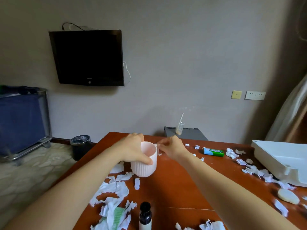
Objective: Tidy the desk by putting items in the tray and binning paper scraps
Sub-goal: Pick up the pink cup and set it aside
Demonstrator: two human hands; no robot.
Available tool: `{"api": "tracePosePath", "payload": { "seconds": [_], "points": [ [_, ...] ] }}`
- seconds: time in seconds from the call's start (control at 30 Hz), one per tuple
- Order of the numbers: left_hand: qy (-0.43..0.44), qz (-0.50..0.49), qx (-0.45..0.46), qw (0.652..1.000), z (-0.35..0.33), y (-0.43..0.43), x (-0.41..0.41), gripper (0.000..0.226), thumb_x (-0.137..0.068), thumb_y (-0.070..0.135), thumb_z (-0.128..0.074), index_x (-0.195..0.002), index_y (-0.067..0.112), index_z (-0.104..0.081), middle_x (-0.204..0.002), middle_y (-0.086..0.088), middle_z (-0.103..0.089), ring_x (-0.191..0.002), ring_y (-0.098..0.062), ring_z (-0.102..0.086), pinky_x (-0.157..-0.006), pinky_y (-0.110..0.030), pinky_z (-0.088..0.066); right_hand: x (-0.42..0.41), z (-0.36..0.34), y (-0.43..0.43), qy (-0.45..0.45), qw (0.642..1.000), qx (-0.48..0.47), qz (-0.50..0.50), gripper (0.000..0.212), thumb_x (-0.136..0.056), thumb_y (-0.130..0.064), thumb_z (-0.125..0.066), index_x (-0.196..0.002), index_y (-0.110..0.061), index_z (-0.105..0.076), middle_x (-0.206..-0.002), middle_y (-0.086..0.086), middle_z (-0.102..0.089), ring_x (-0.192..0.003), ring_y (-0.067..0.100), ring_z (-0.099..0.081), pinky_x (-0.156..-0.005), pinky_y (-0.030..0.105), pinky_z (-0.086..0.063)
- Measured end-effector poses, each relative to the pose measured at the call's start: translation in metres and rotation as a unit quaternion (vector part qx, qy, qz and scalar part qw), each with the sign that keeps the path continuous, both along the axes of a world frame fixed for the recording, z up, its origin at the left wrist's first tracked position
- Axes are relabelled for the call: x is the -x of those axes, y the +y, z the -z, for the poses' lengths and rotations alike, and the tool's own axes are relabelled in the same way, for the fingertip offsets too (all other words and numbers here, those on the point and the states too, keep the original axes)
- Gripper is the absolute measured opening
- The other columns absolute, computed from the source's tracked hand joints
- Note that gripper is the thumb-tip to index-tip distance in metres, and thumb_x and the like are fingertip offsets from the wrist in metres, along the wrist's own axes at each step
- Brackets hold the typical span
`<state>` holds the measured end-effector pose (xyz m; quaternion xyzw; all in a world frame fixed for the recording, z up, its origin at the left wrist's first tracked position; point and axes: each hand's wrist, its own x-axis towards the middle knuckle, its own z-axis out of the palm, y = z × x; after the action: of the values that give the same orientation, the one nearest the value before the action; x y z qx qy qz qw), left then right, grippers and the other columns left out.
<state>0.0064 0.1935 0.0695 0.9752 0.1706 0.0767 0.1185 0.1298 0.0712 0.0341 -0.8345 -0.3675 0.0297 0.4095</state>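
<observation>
Head view: your left hand [132, 150] grips the tilted pink cup [146, 165], well left of the tray [269, 155], right hand [171, 148] pinching a paper scrap [155, 144]; cup likely light, rigid, ribbed, so hold its wall.

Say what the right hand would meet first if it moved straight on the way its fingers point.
Probably the pink cup that the left hand grips; the right hand, pinching a paper scrap, points at its rim.

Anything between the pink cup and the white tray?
The right hand, pinching a scrap by the cup's rim, is on that side. Beyond it only a green packet and paper scraps lie flat on the desk.
</observation>
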Motion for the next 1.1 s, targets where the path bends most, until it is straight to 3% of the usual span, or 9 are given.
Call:
{"api": "tracePosePath", "payload": {
  "seconds": [0.1, 0.23, 0.4, 0.57, 0.8, 0.93, 1.1],
  "points": [
    [-0.013, -0.027, -0.014, 0.999, -0.008, 0.026, 0.016, 0.070, -0.059, 0.058, -0.075, -0.112, 0.022, -0.048, -0.111, 0.004, -0.051, -0.096, -0.016, -0.052, -0.075, -0.030, -0.048, 0.012, -0.018, 0.034, -0.014, 1.000, 0.011, -0.007, 0.020, -0.088, -0.007, -0.057, -0.094, -0.006, -0.075, -0.094, 0.009, -0.073, -0.085, 0.023, -0.066, -0.069, 0.020, -0.049],
    [-0.024, -0.070, -0.024, 0.997, -0.010, 0.062, 0.041, 0.071, -0.060, 0.057, -0.075, -0.114, 0.020, -0.047, -0.112, 0.002, -0.050, -0.098, -0.017, -0.051, -0.073, -0.029, -0.046, 0.027, -0.024, 0.085, 0.027, 0.998, 0.010, -0.062, 0.018, -0.088, -0.008, -0.058, -0.089, -0.002, -0.075, -0.099, 0.014, -0.074, -0.095, 0.031, -0.068, -0.091, 0.037, -0.055],
    [-0.024, -0.123, -0.009, 0.992, -0.001, 0.108, 0.068, 0.068, -0.060, 0.054, -0.076, -0.111, 0.019, -0.047, -0.109, 0.002, -0.050, -0.095, -0.016, -0.051, -0.066, -0.027, -0.041, 0.052, -0.025, 0.142, 0.038, 0.991, 0.050, -0.116, 0.023, -0.091, -0.016, -0.059, -0.098, 0.000, -0.074, -0.109, 0.009, -0.071, -0.087, 0.016, -0.059, -0.084, 0.023, -0.047],
    [-0.016, -0.163, 0.003, 0.987, 0.019, 0.140, 0.086, 0.068, -0.057, 0.055, -0.078, -0.107, 0.018, -0.050, -0.107, 0.000, -0.052, -0.092, -0.017, -0.052, -0.066, -0.028, -0.042, 0.074, -0.004, 0.185, 0.024, 0.985, 0.097, -0.142, 0.026, -0.094, -0.019, -0.054, -0.107, -0.003, -0.071, -0.115, 0.013, -0.067, -0.106, 0.028, -0.060, -0.094, 0.032, -0.050],
    [-0.003, -0.191, 0.024, 0.981, 0.041, 0.165, 0.093, 0.069, -0.059, 0.050, -0.079, -0.112, 0.014, -0.051, -0.113, -0.003, -0.051, -0.094, -0.017, -0.046, -0.067, -0.027, -0.034, 0.080, 0.025, 0.227, 0.049, 0.983, 0.114, -0.135, 0.027, -0.094, -0.017, -0.053, -0.112, -0.002, -0.068, -0.118, 0.013, -0.066, -0.109, 0.027, -0.061, -0.093, 0.032, -0.052],
    [0.002, -0.205, 0.054, 0.977, 0.044, 0.174, 0.091, 0.069, -0.061, 0.051, -0.078, -0.112, 0.014, -0.051, -0.113, -0.003, -0.052, -0.092, -0.017, -0.046, -0.059, -0.026, -0.032, 0.076, 0.034, 0.232, 0.066, 0.985, 0.076, -0.141, 0.027, -0.095, -0.013, -0.050, -0.111, -0.003, -0.069, -0.118, 0.013, -0.067, -0.105, 0.023, -0.061, -0.091, 0.029, -0.049],
    [0.004, -0.206, 0.050, 0.977, 0.050, 0.173, 0.082, 0.081, -0.060, 0.055, -0.076, -0.121, 0.010, -0.047, -0.123, -0.007, -0.049, -0.103, -0.022, -0.050, -0.073, -0.028, -0.041, 0.069, 0.037, 0.231, 0.058, 0.984, 0.078, -0.147, 0.028, -0.094, -0.008, -0.049, -0.113, -0.006, -0.069, -0.121, 0.009, -0.066, -0.110, 0.024, -0.061, -0.094, 0.028, -0.047]
  ]
}}
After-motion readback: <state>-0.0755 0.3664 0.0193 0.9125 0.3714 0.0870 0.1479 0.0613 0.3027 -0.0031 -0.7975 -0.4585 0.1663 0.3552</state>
